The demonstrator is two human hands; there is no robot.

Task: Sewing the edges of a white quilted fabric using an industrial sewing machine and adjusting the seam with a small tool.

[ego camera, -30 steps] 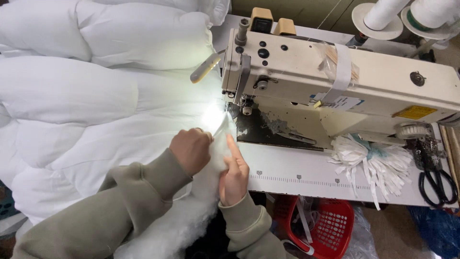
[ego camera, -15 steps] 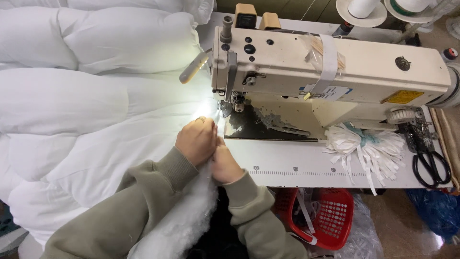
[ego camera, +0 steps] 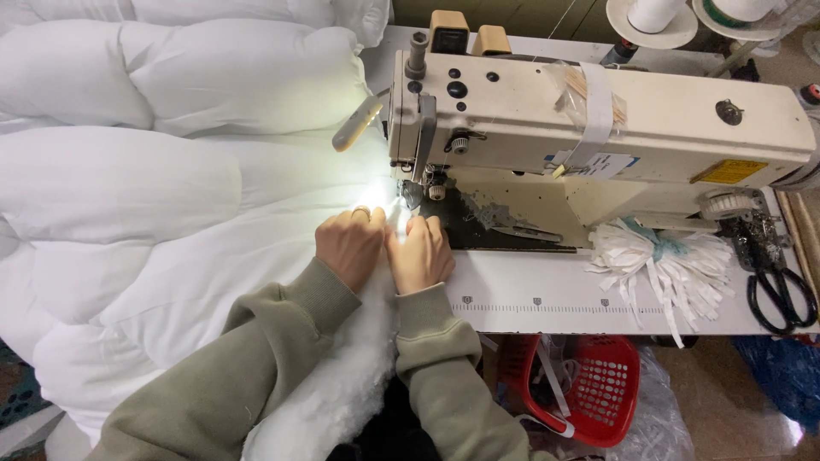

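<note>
At the needle of the cream industrial sewing machine (ego camera: 598, 119), the left hand (ego camera: 348, 248) and right hand (ego camera: 420, 253) lie curled, pinching the white quilt's edge (ego camera: 171, 222) between them under the lamp; loose wadding (ego camera: 342, 384) trails toward the lap, so much of the seam seems unsewn; since a second ago both hands have moved closer to the presser foot; black scissors (ego camera: 781, 286) lie at the right.
</note>
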